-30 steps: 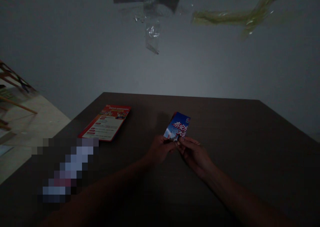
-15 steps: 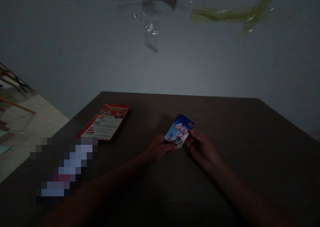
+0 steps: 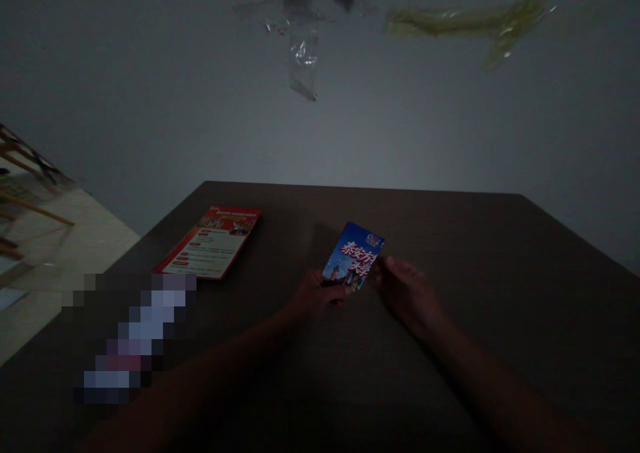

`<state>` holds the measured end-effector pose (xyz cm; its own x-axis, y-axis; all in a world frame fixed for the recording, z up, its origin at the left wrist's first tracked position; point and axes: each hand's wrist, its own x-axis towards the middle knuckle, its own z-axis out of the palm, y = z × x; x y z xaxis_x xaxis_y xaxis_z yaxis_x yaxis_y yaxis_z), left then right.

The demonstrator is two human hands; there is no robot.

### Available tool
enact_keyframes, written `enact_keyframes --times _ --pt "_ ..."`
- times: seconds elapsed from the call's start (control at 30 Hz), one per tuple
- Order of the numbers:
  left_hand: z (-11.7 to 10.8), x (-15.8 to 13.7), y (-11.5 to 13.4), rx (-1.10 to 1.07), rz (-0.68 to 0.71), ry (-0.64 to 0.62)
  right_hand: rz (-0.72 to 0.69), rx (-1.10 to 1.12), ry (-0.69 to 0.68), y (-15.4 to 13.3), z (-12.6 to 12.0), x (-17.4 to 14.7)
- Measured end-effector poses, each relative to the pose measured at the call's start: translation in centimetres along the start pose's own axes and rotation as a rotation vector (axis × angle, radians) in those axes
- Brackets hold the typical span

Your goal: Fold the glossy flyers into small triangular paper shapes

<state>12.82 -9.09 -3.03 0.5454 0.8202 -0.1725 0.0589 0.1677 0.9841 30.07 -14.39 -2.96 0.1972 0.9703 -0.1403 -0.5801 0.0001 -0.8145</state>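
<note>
My left hand (image 3: 320, 293) is closed on the lower left corner of a blue printed leaflet (image 3: 353, 256), its thumb over the lower edge. Large white and red Chinese characters cross the leaflet, above a picture of buildings, and a round logo sits in the top right corner. It is tilted and held over the dark table. My right hand (image 3: 405, 290) is just beside the leaflet's right edge, fingers loosely bent and thumb side up. Its upper fingertips look apart from the leaflet; the lower ones are too dark to judge.
A red and cream printed sheet or stack (image 3: 210, 243) lies on the left of the brown table (image 3: 450, 240). Nearer me is a pixelated blurred item (image 3: 145, 330). Behind stands a grey wall (image 3: 400, 120) with tape on it. Wooden legs (image 3: 37, 203) show over the floor at left.
The leaflet has shifted slightly left and up in my left hand's grip and shows more of its face. The right fingers have come away from its right edge.
</note>
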Motion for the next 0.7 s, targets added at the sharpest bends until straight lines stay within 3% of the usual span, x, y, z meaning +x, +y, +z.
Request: enact_keyframes --times 0.17,0.4,0.7 --pt "0.0 -0.2 -0.3 0.002 0.022 0.0 -0.021 -0.302 -0.008 1.7 -0.2 -0.2" --pt "-1.0 -0.2 -0.1 0.042 0.092 -0.09 -0.07 -0.402 -0.003 1.1 -1.1 0.1" --pt "-1.5 0.3 -0.1 0.133 0.132 0.043 -0.082 -0.545 0.009 0.6 -1.0 0.1"
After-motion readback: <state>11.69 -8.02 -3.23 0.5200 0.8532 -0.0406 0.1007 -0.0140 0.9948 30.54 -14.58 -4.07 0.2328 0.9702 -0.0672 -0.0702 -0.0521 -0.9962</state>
